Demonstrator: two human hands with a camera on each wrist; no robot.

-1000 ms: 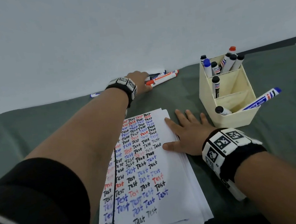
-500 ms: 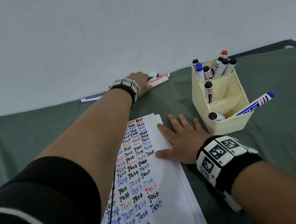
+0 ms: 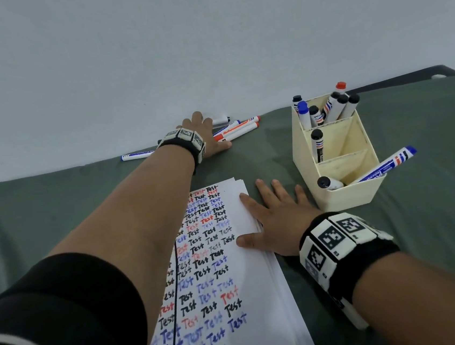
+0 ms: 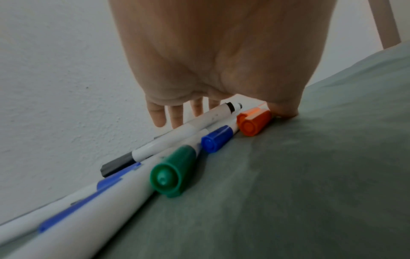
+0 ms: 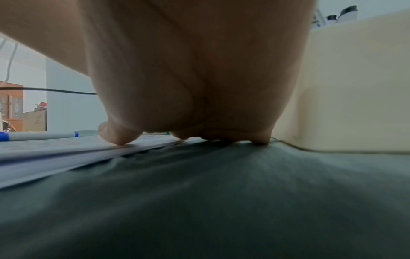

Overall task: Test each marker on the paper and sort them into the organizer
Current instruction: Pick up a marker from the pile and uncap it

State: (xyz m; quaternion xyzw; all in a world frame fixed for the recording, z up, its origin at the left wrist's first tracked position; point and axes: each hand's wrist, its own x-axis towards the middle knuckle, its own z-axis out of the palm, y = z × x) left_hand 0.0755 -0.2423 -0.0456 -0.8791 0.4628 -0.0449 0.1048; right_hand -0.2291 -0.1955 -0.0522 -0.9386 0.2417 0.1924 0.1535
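Several loose markers lie against the wall at the back of the table: an orange-capped one (image 3: 240, 130) (image 4: 254, 122), a blue-capped one (image 4: 216, 139), a green-capped one (image 4: 173, 172) and a white one with a black cap (image 4: 168, 138). My left hand (image 3: 207, 136) is stretched over them. Its fingers (image 4: 157, 115) hang straight down behind the white marker and its thumb (image 4: 284, 110) touches the cloth beside the orange cap. It grips nothing. My right hand (image 3: 276, 217) lies flat on the right edge of the paper stack (image 3: 260, 281), which is covered in "Test" words.
A cream organizer (image 3: 344, 196) stands right of the paper, close to my right hand. Its back compartment holds several markers, the middle one a black-capped marker (image 3: 317, 146). In front, a blue-capped marker (image 3: 388, 165) leans out. Another blue marker (image 3: 137, 155) lies further left by the wall.
My left hand has reached slightly further over the loose markers toward the wall. My right hand has stayed flat on the paper's edge.
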